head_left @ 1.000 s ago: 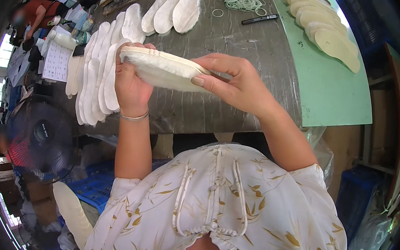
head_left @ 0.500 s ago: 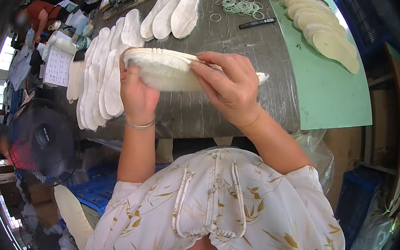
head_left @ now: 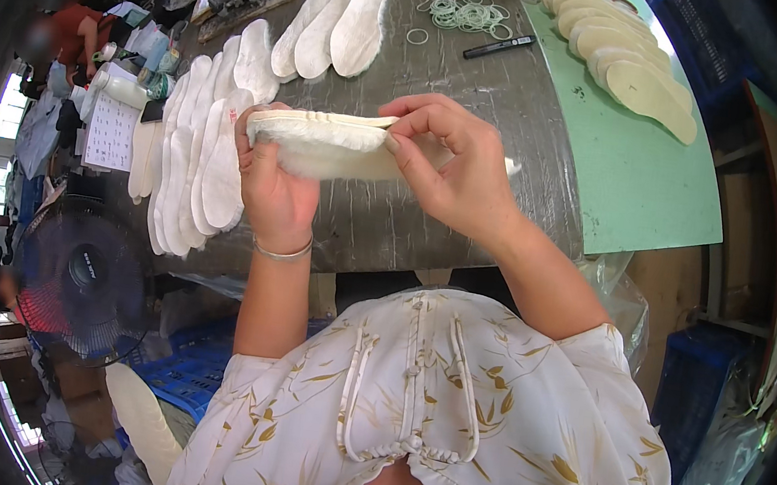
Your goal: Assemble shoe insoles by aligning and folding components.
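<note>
Above the table I hold a pair of white fleece insoles (head_left: pixel 337 144), edge toward me, with fluffy pile hanging below a smooth cream layer. My left hand (head_left: pixel 280 195) is closed round their left end, thumb on the near side. The thumb and forefinger of my right hand (head_left: pixel 460 174) pinch the upper edge near the right part. Behind that hand a fluffy tip of the insoles sticks out. Nearest my left hand lies an overlapping row of white insoles (head_left: pixel 224 174); three more insoles (head_left: pixel 359 26) lie farther back.
Pale green rubber bands (head_left: pixel 465 12) and a black marker (head_left: pixel 499 47) lie toward the back of the table. At right, cream insoles (head_left: pixel 654 96) overlap on a green sheet (head_left: pixel 647 192). A fan (head_left: pixel 85 268) stands at left, near a blue crate (head_left: pixel 189 368). Other people work at far left.
Both hands and the insoles have shifted slightly down, the left hand also a little right. My right fingers have changed their pinch along the upper edge.
</note>
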The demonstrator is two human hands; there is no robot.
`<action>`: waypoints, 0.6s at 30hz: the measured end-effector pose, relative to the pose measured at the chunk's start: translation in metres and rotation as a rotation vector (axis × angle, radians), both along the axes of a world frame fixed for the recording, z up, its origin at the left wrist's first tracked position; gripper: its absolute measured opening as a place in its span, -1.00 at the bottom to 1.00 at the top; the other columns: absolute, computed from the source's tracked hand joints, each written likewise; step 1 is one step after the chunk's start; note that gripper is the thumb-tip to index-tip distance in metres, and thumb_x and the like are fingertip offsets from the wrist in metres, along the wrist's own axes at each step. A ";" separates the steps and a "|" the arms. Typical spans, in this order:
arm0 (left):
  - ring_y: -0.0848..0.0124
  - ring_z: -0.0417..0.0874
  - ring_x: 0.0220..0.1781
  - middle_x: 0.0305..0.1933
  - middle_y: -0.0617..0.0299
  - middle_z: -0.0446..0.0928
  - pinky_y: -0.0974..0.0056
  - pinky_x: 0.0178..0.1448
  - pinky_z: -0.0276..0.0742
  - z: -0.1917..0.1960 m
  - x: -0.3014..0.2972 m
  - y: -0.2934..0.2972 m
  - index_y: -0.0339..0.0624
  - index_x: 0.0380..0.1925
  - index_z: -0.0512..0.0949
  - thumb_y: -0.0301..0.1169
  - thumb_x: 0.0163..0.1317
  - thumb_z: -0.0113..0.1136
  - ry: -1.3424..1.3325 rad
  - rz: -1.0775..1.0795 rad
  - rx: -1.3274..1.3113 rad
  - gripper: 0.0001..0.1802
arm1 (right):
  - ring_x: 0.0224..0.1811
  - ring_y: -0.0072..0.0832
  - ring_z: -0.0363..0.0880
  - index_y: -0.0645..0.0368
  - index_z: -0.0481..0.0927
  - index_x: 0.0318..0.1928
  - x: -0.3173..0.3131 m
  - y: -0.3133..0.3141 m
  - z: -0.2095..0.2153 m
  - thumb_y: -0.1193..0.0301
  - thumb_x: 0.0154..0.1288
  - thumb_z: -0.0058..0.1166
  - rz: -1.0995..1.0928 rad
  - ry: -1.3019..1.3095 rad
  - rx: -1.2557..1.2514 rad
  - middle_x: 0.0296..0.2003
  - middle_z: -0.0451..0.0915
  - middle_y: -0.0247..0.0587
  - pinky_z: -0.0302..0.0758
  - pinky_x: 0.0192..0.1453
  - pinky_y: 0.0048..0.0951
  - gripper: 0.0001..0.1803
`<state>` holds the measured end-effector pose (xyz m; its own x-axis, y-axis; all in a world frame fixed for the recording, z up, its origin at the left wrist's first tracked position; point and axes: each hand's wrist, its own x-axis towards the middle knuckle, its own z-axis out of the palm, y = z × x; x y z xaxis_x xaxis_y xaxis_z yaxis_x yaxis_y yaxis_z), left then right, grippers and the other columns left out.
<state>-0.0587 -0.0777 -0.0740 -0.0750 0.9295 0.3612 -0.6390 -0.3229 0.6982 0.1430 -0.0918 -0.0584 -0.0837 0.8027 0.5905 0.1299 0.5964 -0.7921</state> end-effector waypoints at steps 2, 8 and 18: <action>0.28 0.53 0.05 -0.01 0.19 0.47 0.08 0.21 0.45 0.001 0.001 0.000 -0.11 0.02 0.42 -0.44 0.34 0.10 0.000 -0.026 0.043 -0.74 | -0.23 -0.46 0.62 0.31 0.58 -0.36 -0.001 -0.002 0.003 0.53 0.19 0.17 -0.057 0.024 -0.060 -0.20 0.66 -0.10 0.52 -0.11 -0.46 -0.92; 0.27 0.52 0.07 0.00 0.18 0.47 0.07 0.23 0.42 0.004 -0.005 0.003 -0.13 0.03 0.42 -0.43 0.32 0.12 0.022 -0.091 0.113 -0.72 | -0.31 -0.27 0.67 0.27 0.56 -0.42 -0.006 0.003 0.002 0.55 0.11 0.20 -0.141 0.054 -0.067 -0.29 0.67 -0.11 0.55 -0.18 -0.37 -0.92; 0.29 0.65 -0.09 -0.17 0.11 0.65 0.29 0.05 0.46 0.060 0.006 0.005 -0.25 -0.09 0.62 -0.53 0.13 0.26 1.524 0.081 0.462 -0.70 | -0.41 -0.30 0.57 0.16 0.54 -0.41 0.000 0.000 -0.007 0.55 0.06 0.23 -0.235 -0.285 0.268 -0.40 0.61 -0.29 0.41 -0.27 -0.33 -0.88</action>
<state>-0.0524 -0.0727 -0.0140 0.5620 0.7356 0.3781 0.5631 -0.6752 0.4765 0.1428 -0.0918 -0.0650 -0.1074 0.6412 0.7599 0.4767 0.7039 -0.5265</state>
